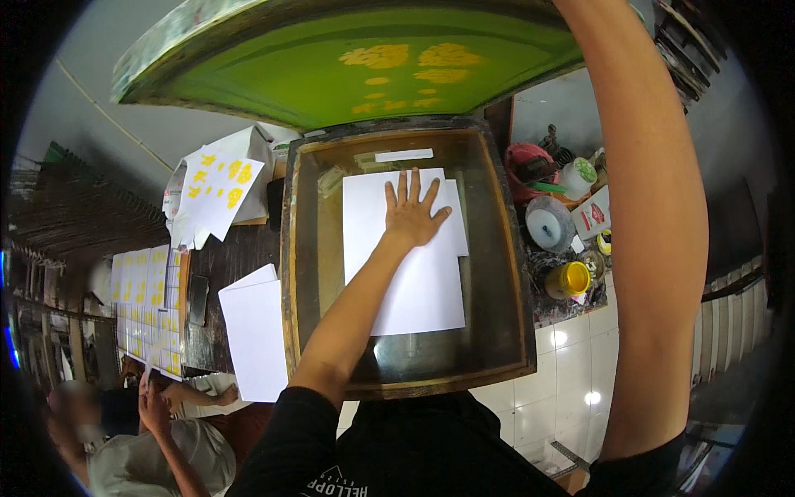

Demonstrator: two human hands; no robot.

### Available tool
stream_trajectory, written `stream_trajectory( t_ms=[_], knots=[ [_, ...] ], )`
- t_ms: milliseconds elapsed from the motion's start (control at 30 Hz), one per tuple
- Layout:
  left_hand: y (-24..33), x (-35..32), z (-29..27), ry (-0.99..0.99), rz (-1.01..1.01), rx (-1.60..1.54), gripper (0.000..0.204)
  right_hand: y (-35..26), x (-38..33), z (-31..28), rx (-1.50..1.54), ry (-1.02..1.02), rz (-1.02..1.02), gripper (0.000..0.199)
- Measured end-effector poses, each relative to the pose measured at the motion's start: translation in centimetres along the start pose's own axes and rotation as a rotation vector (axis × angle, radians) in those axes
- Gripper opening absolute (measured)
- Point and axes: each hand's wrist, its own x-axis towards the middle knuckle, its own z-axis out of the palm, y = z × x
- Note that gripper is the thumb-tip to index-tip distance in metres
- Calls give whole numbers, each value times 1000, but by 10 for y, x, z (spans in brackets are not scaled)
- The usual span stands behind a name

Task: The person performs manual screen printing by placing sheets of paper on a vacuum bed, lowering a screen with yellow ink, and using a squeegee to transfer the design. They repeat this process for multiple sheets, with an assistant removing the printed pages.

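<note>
My left hand (411, 217) lies flat with fingers spread on a white paper sheet (414, 290). A second white sheet (457, 217) shows from under it along the right side. Both rest on a glass-topped, wood-framed board (323, 352). Tilted up above the board is a green printing screen (281, 79) with yellow flower-like and oval shapes. My right arm stretches up along the right side toward the screen's raised edge; the hand itself is beyond the top of the picture. A small white strip (404, 155) lies at the board's far end.
Left of the board lie blank white sheets (255, 340), a yellow-printed sheet (217, 195) on a bundle and a dark phone (198, 300). More printed sheets (145, 306) spread beside a seated person (166, 464). Right are a yellow ink jar (568, 281) and a white-lidded tub (546, 225).
</note>
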Motion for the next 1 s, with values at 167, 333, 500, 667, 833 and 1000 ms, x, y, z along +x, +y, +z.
stream_trajectory(
  t_ms=[167,333,500,667,833,1000],
  knots=[
    [-6,31,-6,-80,-39,-3,79,2,5,-1,-75,22,-82,38],
    [-3,46,-24,-60,-36,-51,84,-3,-3,0,-10,-3,25,36],
    [1,-20,-87,293,113,-933,77,-30,-33,-17,28,-136,153,35],
    [-23,-200,-124,588,337,-1516,55,-52,-130,-17,191,-231,196,31],
    [-16,-325,-60,16,-169,-1949,34,-62,-254,65,246,-257,184,35],
    [-13,-342,19,-121,-551,-2335,20,-77,-330,123,343,-873,314,50]
  ],
)
